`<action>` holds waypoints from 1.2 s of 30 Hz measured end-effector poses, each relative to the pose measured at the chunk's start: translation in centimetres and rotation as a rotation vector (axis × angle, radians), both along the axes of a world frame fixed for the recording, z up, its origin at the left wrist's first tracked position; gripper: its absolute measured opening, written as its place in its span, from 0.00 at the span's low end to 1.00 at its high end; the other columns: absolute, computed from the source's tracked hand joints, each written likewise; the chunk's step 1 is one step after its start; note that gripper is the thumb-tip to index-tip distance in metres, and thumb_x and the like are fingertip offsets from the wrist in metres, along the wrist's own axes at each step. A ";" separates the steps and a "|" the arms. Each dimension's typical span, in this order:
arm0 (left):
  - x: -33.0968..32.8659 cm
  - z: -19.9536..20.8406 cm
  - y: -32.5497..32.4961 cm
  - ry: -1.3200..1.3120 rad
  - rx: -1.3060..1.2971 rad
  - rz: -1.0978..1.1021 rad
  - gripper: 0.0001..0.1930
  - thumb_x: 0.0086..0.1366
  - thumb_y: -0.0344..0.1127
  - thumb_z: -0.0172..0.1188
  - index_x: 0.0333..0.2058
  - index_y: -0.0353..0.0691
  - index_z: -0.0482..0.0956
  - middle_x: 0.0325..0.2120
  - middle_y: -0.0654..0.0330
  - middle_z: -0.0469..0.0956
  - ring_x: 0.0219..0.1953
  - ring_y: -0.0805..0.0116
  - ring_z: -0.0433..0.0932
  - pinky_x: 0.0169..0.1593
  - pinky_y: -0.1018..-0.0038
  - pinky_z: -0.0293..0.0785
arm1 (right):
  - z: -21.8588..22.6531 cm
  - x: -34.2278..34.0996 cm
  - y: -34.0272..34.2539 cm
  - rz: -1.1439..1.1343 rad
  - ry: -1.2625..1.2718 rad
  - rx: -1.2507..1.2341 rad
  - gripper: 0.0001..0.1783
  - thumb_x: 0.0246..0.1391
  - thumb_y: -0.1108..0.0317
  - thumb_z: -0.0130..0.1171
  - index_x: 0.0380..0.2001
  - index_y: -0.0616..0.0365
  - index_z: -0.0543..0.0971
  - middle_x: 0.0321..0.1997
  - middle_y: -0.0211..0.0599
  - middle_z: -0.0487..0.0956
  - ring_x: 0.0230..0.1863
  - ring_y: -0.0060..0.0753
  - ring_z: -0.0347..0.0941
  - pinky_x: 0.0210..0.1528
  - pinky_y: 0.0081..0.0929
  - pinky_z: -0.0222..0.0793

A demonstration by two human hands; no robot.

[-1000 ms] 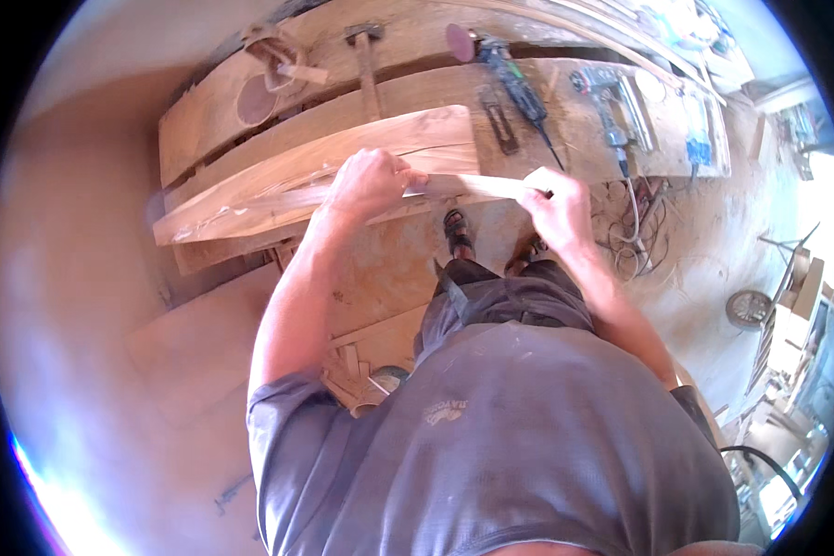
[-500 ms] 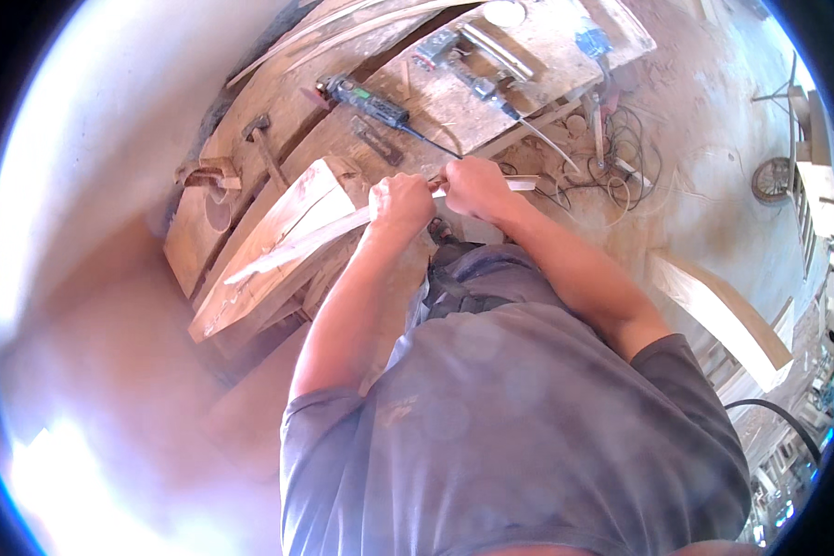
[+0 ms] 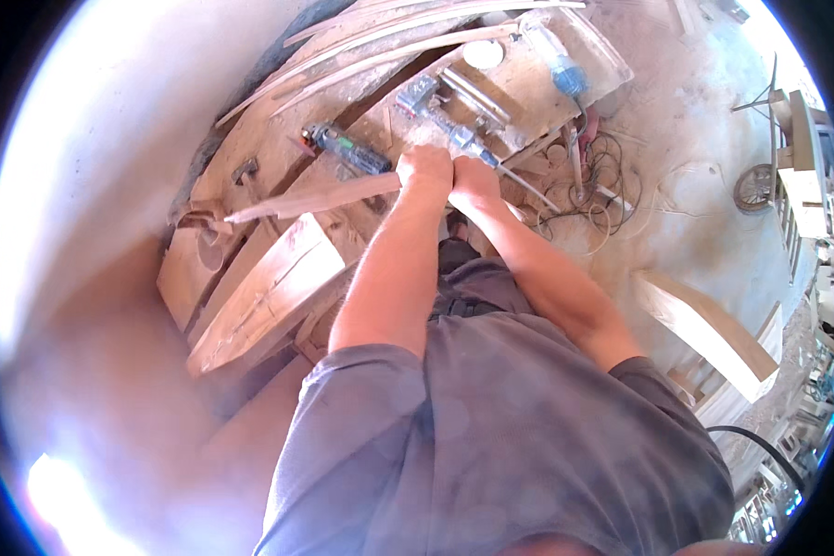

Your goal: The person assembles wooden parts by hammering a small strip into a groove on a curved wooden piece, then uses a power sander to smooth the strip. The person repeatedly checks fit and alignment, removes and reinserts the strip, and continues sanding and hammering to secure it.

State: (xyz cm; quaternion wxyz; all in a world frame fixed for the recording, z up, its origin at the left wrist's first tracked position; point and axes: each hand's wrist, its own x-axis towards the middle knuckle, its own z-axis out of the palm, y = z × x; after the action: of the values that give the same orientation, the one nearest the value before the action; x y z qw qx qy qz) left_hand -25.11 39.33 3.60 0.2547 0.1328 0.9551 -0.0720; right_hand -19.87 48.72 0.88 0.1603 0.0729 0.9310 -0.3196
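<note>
Currently in hand: one strip (image 3: 315,198), wood, long and thin, running out leftward from the hands over the bench (image 3: 190,269); far end tapered.

Hands, two. Left hand (image 3: 426,165): closed round the strip's near end. Right hand (image 3: 474,179): close beside the left; from where I stand its palm side is hidden, so I cannot tell whether it grips the strip too.

Progress, by my judgement: partway. Done: strip taken up and gripped. Left: strip not yet let go or laid down. Whether its shaping is finished, not legible from here.

Count of stock:
- Beam (image 3: 267,292), one: thick, cracked, left of the hands and nearer the body.
- Hammer (image 3: 245,170), one: far left of the hands, partly behind the strip.
- Grinder (image 3: 347,148), one: just left of and beyond the left hand.
- Air tool (image 3: 422,97), one: directly beyond the hands.
- Blue tool (image 3: 565,74), one: beyond and right.
- White disc (image 3: 483,54), one: beyond the air tool.
- Laths (image 3: 473,36): several, farthest beyond; overlapping, exact number unclear.
- Block (image 3: 709,324), one: curved, well right of the hands.
- Wheel (image 3: 755,188), one: far right.
</note>
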 end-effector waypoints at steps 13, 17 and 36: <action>-17.7 9.0 -5.9 -0.327 0.736 -0.285 0.20 0.61 0.49 0.67 0.28 0.34 0.85 0.17 0.56 0.77 0.23 0.68 0.75 0.31 0.68 0.73 | 6.6 -11.1 4.6 -0.132 -0.139 -1.029 0.11 0.65 0.65 0.60 0.34 0.61 0.82 0.23 0.33 0.79 0.20 0.21 0.72 0.23 0.20 0.68; -21.8 6.5 -6.3 -1.055 1.260 0.120 0.20 0.67 0.50 0.64 0.21 0.42 0.77 0.14 0.71 0.68 0.20 0.81 0.65 0.24 0.79 0.60 | 5.3 -13.3 3.0 -0.295 -0.090 -1.532 0.11 0.66 0.64 0.60 0.34 0.60 0.79 0.24 0.35 0.78 0.20 0.23 0.72 0.24 0.21 0.69; -23.3 -3.2 -5.9 -0.660 1.163 0.417 0.23 0.72 0.47 0.56 0.29 0.29 0.83 0.20 0.63 0.77 0.26 0.73 0.73 0.35 0.70 0.72 | 1.7 -19.6 0.2 -0.425 -0.225 -0.764 0.09 0.61 0.68 0.59 0.35 0.65 0.82 0.27 0.33 0.81 0.23 0.21 0.75 0.26 0.21 0.71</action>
State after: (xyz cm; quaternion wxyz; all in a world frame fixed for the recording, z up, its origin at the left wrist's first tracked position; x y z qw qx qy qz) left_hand -48.43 33.46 0.43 0.4274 0.0763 0.7171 0.5453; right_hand -39.49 48.91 2.59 0.2067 0.2325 0.6873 -0.6564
